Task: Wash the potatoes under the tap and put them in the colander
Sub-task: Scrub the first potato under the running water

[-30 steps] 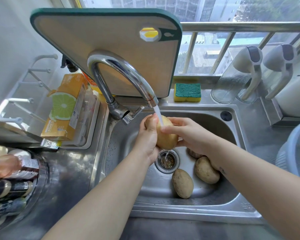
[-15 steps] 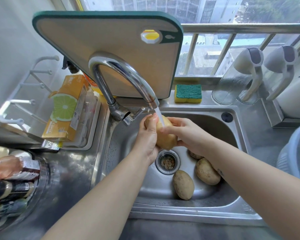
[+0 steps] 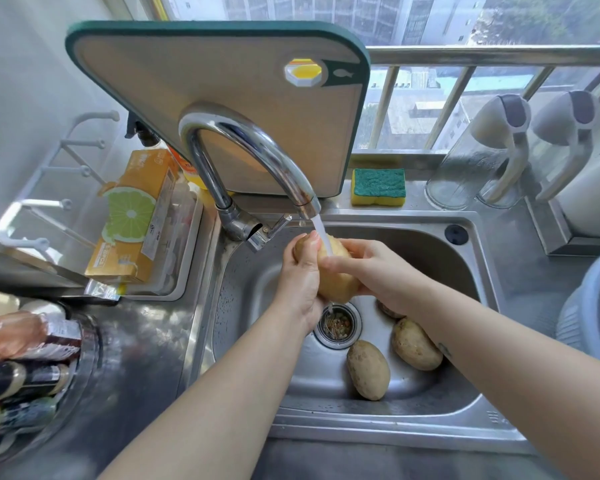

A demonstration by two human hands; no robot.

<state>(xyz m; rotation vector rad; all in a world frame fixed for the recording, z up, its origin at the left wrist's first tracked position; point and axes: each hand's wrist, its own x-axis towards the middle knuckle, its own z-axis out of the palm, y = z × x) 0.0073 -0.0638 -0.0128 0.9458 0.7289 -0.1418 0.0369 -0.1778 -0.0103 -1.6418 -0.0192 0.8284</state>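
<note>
**Potato under the running tap, gripped from both sides**

The orange box [image 3: 132,216] at the left shows a lime-slice picture; its printed text is too small to read. The cutting board [image 3: 222,81] behind the tap [image 3: 257,143] carries a small fish mark beside its hanging hole.

The potato [image 3: 336,271] sits between both hands over the sink [image 3: 430,251], with the water stream [image 3: 323,237] striking its far end. The left hand [image 3: 300,282] curls round its left side and the right hand [image 3: 371,271] wraps its right side. 3 loose potatoes [image 3: 368,370] lie in the sink, near and right of the drain. The blue-grey colander [image 3: 589,313] stands at the right edge.
</note>
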